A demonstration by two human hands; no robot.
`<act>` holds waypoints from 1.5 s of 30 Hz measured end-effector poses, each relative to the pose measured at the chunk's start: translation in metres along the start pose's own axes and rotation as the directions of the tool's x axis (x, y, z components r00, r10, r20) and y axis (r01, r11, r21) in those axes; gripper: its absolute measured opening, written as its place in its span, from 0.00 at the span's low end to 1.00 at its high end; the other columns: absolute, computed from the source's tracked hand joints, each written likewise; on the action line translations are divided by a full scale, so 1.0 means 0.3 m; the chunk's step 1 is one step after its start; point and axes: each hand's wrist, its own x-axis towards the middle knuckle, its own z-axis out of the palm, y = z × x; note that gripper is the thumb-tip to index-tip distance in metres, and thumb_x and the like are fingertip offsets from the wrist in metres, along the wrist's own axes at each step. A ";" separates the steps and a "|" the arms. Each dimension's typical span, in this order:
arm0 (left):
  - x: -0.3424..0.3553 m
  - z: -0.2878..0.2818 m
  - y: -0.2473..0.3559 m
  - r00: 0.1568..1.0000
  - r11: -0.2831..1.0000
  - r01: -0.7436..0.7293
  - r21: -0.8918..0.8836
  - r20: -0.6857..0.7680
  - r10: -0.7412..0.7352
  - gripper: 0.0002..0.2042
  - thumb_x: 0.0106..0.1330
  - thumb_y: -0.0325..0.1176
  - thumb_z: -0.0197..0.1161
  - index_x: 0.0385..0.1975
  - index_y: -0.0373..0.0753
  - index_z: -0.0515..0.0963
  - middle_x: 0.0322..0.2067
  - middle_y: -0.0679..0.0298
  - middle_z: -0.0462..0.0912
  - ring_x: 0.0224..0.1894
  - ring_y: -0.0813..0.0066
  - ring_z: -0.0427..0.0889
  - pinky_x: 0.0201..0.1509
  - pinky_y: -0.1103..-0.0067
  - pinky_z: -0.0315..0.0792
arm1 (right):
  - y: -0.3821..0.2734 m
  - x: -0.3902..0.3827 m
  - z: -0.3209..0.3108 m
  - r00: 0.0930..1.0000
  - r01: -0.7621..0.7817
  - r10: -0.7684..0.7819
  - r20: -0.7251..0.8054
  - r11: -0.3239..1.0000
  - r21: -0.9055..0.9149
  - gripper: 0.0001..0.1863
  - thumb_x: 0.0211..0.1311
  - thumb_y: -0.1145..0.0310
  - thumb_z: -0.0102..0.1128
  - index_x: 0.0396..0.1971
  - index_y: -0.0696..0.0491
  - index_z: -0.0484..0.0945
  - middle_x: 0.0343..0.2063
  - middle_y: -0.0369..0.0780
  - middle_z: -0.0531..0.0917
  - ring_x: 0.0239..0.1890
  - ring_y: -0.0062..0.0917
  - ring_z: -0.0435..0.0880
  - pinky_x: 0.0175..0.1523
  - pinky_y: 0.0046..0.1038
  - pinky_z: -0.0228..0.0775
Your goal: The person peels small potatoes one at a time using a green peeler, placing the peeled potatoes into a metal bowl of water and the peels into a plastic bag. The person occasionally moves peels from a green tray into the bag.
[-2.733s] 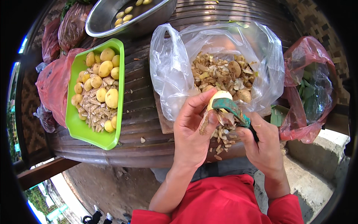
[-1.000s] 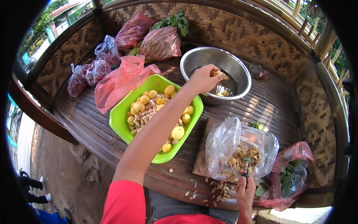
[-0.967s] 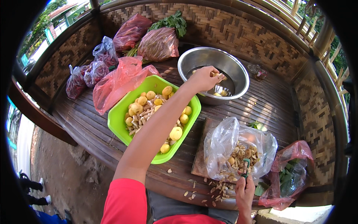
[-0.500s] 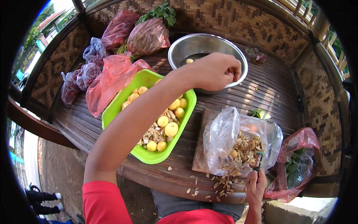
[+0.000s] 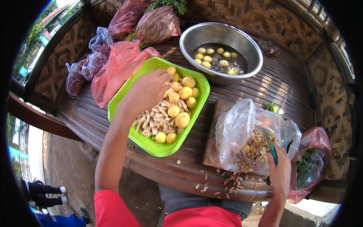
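Note:
My left hand [image 5: 145, 90] reaches into a lime-green basin [image 5: 149, 148], its fingers curled round a peeled yellow potato [image 5: 165, 94] that they partly hide. Other peeled potatoes [image 5: 182, 120] lie about it on a heap of pale brown cut strips [image 5: 157, 120]. At the right, my right hand [image 5: 280, 170] is closed on a green-handled peeler [image 5: 273, 153]. The peeler's head points into a clear plastic bag [image 5: 236, 125], which holds brown peelings [image 5: 259, 145] and lies partly on a wooden board [image 5: 210, 151].
Behind the basin stands a steel bowl [image 5: 258, 72] of dark water with several potatoes. Plastic bags [image 5: 121, 72] crowd the back left, one with leafy greens [image 5: 166, 6]. A red bag of leaves [image 5: 310, 162] sits at the right. Scraps litter the bamboo platform's front edge [image 5: 170, 172].
My left hand has moved from over the steel bowl back to the potatoes in the green basin. My right hand has shifted up beside the peelings with the peeler. The whole view has moved slightly.

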 end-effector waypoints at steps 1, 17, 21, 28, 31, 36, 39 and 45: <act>-0.028 -0.005 -0.046 0.997 1.000 -0.020 -0.012 -0.079 0.019 0.13 0.66 0.32 0.58 0.50 0.41 0.76 0.50 0.58 0.78 0.53 0.58 0.77 0.57 0.68 0.71 | -0.037 0.030 -0.023 0.998 0.053 -0.055 -0.021 0.996 -0.073 0.16 0.61 0.74 0.59 0.50 0.59 0.76 0.38 0.48 0.81 0.40 0.43 0.79 0.49 0.38 0.70; -0.211 -0.012 -0.311 0.986 0.995 0.066 0.071 0.149 -0.076 0.18 0.60 0.37 0.66 0.50 0.44 0.76 0.48 0.60 0.79 0.50 0.59 0.79 0.52 0.67 0.73 | -0.683 0.313 0.348 0.683 0.535 -0.474 0.556 0.843 0.060 0.35 0.52 0.59 0.69 0.58 0.53 0.64 0.39 0.51 0.84 0.43 0.48 0.82 0.49 0.43 0.71; -0.239 -0.076 -0.294 0.993 0.988 0.108 -0.108 -0.036 -0.113 0.20 0.59 0.39 0.68 0.50 0.40 0.77 0.44 0.59 0.80 0.46 0.62 0.79 0.50 0.70 0.72 | -0.691 0.312 0.293 0.735 0.418 -0.463 0.496 0.885 0.206 0.34 0.54 0.65 0.68 0.58 0.54 0.62 0.38 0.50 0.84 0.41 0.41 0.83 0.51 0.39 0.72; -0.099 -0.147 -0.164 0.991 0.821 0.106 -0.560 -0.010 -0.134 0.21 0.62 0.42 0.68 0.49 0.35 0.78 0.37 0.62 0.83 0.38 0.78 0.79 0.43 0.79 0.73 | -0.603 0.569 0.132 0.939 0.337 -0.322 -0.124 0.932 0.135 0.31 0.62 0.62 0.66 0.63 0.51 0.65 0.48 0.44 0.83 0.50 0.32 0.82 0.59 0.35 0.69; 0.120 -0.123 -0.100 0.989 0.727 0.020 -0.687 -0.093 -0.115 0.22 0.63 0.43 0.67 0.50 0.34 0.77 0.38 0.62 0.84 0.38 0.77 0.80 0.42 0.78 0.74 | -0.596 0.552 0.172 0.949 0.314 -0.305 -0.076 0.907 0.280 0.25 0.63 0.63 0.64 0.58 0.53 0.73 0.48 0.44 0.83 0.53 0.30 0.80 0.59 0.34 0.69; 0.240 -0.115 -0.150 0.964 0.975 -0.092 -0.202 -0.265 0.036 0.19 0.65 0.42 0.64 0.52 0.39 0.77 0.42 0.55 0.83 0.46 0.63 0.81 0.49 0.71 0.75 | -0.626 0.407 0.312 0.773 0.577 -0.627 0.091 0.756 0.309 0.16 0.61 0.67 0.63 0.49 0.53 0.79 0.45 0.43 0.82 0.51 0.37 0.78 0.57 0.37 0.68; 0.134 -0.118 -0.239 0.985 1.000 0.021 0.019 0.171 -0.024 0.17 0.65 0.39 0.62 0.52 0.43 0.77 0.46 0.54 0.82 0.50 0.58 0.80 0.53 0.66 0.74 | -0.658 0.405 0.386 0.670 0.687 -0.727 0.150 0.684 0.246 0.17 0.59 0.68 0.63 0.50 0.51 0.79 0.46 0.41 0.81 0.52 0.36 0.76 0.56 0.39 0.67; -0.052 -0.055 -0.308 0.916 0.986 0.119 0.115 0.369 -0.154 0.18 0.64 0.37 0.63 0.54 0.45 0.76 0.49 0.58 0.80 0.52 0.58 0.79 0.56 0.65 0.73 | -0.691 0.486 0.438 0.592 0.734 -0.749 0.297 0.653 0.186 0.19 0.58 0.71 0.61 0.51 0.51 0.76 0.43 0.44 0.80 0.50 0.40 0.76 0.56 0.38 0.67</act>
